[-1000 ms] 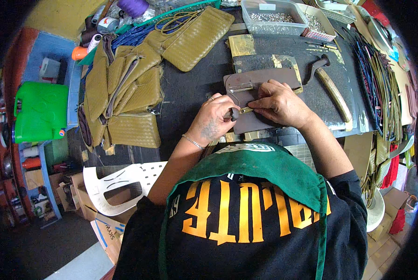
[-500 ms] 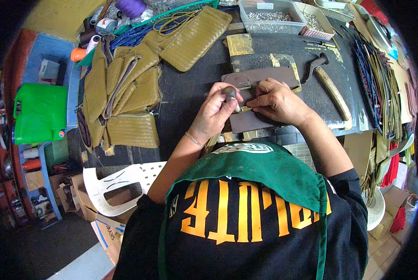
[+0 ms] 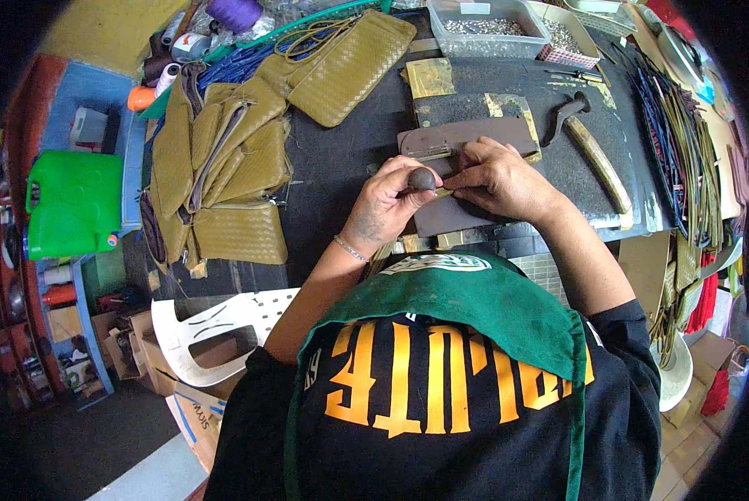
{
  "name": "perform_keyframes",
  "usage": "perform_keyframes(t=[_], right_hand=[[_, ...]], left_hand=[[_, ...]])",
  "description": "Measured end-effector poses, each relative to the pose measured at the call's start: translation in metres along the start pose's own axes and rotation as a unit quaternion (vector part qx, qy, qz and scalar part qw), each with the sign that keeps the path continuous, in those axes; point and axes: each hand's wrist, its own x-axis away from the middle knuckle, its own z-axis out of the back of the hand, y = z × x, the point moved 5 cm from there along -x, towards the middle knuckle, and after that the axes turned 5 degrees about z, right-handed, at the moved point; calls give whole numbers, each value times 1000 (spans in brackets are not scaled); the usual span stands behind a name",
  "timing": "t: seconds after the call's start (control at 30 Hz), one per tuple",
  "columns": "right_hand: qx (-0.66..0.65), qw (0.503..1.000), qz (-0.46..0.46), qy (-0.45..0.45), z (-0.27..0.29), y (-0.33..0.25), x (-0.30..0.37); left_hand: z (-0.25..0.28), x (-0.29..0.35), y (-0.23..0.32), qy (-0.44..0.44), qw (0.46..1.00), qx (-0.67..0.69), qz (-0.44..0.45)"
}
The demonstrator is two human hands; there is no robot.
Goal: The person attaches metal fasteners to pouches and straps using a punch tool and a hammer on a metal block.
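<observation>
Gripping a dark round-ended tool (image 3: 421, 179) in the left hand (image 3: 388, 200), with thumb and fingers closed around its shaft. Near upright, judging from the almost circular view of its end. Cannot see its lower tip behind the fingers; cannot tell the exact point of contact, if any.

Working close beside with the right hand (image 3: 504, 184), bunched, with fingers bent down to a small yellowish strip (image 3: 444, 193). Cannot tell pinching from plain pressing. Find the strip between both hands, over a brown panel (image 3: 449, 219) on the counter (image 3: 332, 163), mostly covered by fingertips.

Main worry: misplacement. Could easily set the tool off its spot, with both hands and the round end blocking the view from above. Might also lean it under a loosened left grip, then skid sideways and scratch the panel.

Second worry: shifting of the strip. Small, with little to hold; could twist or creep under uneven pressure from the right hand.

Third: nipped fingertips. Very near the tool on the right-hand side; could get caught under a sudden downward push.

Lesser risks: might knock the hammer (image 3: 596, 163), lying to the right of the right hand, with a wide swing of that forearm. Well apart from the hands, at left, note olive woven pouches (image 3: 236, 234) in a loose heap; could slide only after a broad sweep of the left arm.
</observation>
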Motion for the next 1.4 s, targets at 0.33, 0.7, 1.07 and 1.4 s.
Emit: perform_keyframes(t=[0.33, 0.7, 1.07, 1.4], right_hand=[[17, 1000, 5, 3, 0, -3, 1], [34, 999, 17, 22, 4, -6, 3], [327, 826, -444, 117, 55, 153, 154], [-134, 889, -323, 296, 97, 55, 92]], left_hand=[[-4, 3, -2, -9, 999, -49, -8], [-10, 2, 4, 3, 998, -61, -19], [-12, 5, -1, 13, 999, -27, 10], [-9, 9, -5, 35, 999, -12, 22]])
